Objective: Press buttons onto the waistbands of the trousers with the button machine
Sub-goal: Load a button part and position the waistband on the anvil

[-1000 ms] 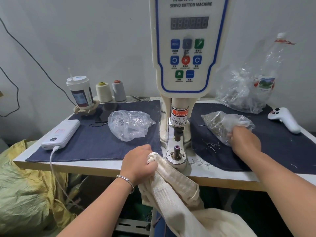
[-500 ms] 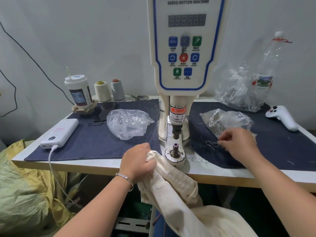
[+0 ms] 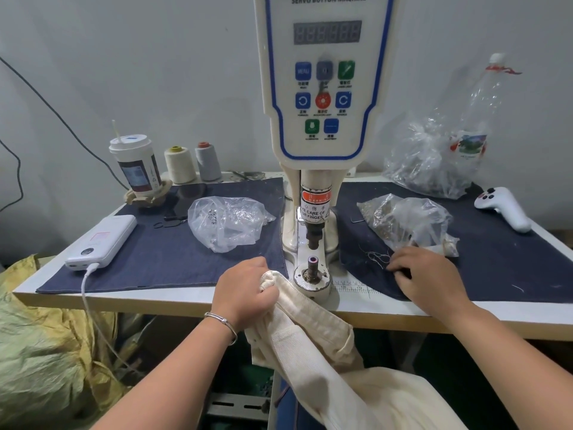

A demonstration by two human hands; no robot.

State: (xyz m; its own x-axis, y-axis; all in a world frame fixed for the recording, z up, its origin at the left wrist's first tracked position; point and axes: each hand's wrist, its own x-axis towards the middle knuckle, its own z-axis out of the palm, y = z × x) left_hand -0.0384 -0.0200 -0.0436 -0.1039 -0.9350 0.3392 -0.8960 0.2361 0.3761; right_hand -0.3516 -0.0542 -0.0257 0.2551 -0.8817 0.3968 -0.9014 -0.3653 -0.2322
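White tabletop [image 3: 192, 301] against a plain grey wall, two dark denim cloths [image 3: 161, 259] flanking the button machine [image 3: 316, 187]. Left hand [image 3: 245, 290] grips the cream trousers [image 3: 310, 330], fingers curled round the waistband beside the lower die [image 3: 312, 265]. Right hand [image 3: 431, 280] rests on the right cloth, fingers bent downward; whether they pinch anything cannot be told. Behind: clear bags [image 3: 229, 221], thread cones [image 3: 179, 164], cup [image 3: 136, 164], power bank [image 3: 102, 242]. Yellow sack [image 3: 40, 352] below left.
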